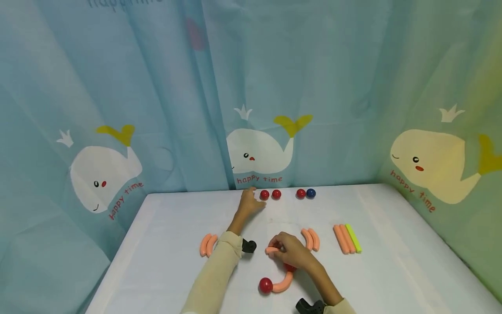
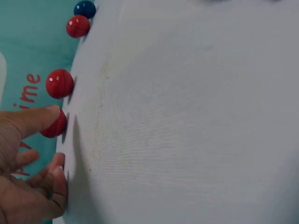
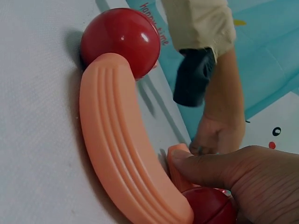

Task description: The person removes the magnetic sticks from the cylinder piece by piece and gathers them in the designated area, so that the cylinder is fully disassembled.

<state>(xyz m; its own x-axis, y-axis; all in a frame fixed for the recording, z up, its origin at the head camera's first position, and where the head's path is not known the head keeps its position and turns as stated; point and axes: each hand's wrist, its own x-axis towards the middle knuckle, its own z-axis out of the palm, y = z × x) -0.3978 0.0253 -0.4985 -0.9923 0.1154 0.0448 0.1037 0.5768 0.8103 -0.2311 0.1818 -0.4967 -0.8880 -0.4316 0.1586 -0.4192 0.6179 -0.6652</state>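
Observation:
My left hand (image 1: 249, 205) reaches to the back edge of the table, fingers spread, beside two red balls (image 1: 264, 195). In the left wrist view one finger overlaps the nearer red ball (image 2: 55, 125). Nearer the front, my right hand (image 1: 291, 251) pinches a short curved orange stick (image 1: 271, 250) between thumb and fingers; part of the stick is hidden by the hand. Under that hand, a red ball (image 3: 210, 206) joins the end of another curved orange stick (image 3: 126, 140), with a second red ball (image 3: 120, 42) at its other end.
Farther right along the back edge sit a red ball (image 1: 300, 193) and a blue ball (image 1: 311, 193). Curved orange sticks lie in pairs at left (image 1: 205, 245) and right (image 1: 313, 239). Two straight orange sticks (image 1: 341, 239) and a yellow-green one (image 1: 353, 238) lie farther right. A whale-print curtain (image 1: 333, 78) hangs behind.

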